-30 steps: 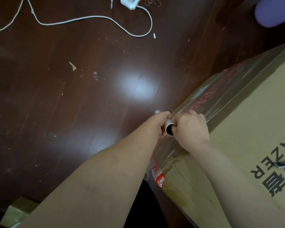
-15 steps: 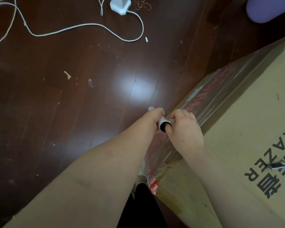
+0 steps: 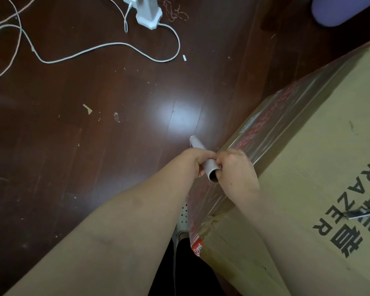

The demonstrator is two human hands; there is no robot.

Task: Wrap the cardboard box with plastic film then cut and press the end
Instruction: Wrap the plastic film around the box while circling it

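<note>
A large cardboard box (image 3: 320, 159) with black lettering fills the right side, standing on a dark wooden floor. Clear plastic film (image 3: 271, 124) covers its left face, over red print. Beside the box's upper left edge I hold a grey film roll tube (image 3: 203, 157) in both hands. My left hand (image 3: 195, 161) grips the tube's middle, and my right hand (image 3: 236, 169) holds its near open end. The film runs from the roll onto the box face. A small dark cutter (image 3: 363, 213) lies on the box top at the right.
A white power strip (image 3: 147, 11) and its white cables (image 3: 107, 45) lie on the floor at the top. A purple rounded object (image 3: 340, 9) sits at the top right. Paper scraps (image 3: 87, 108) dot the floor. My white shoe (image 3: 183, 216) stands by the box corner.
The view has shifted, so the power strip shows fully and the box sits lower. The roll has tilted and more of its far end sticks out past my left hand.
</note>
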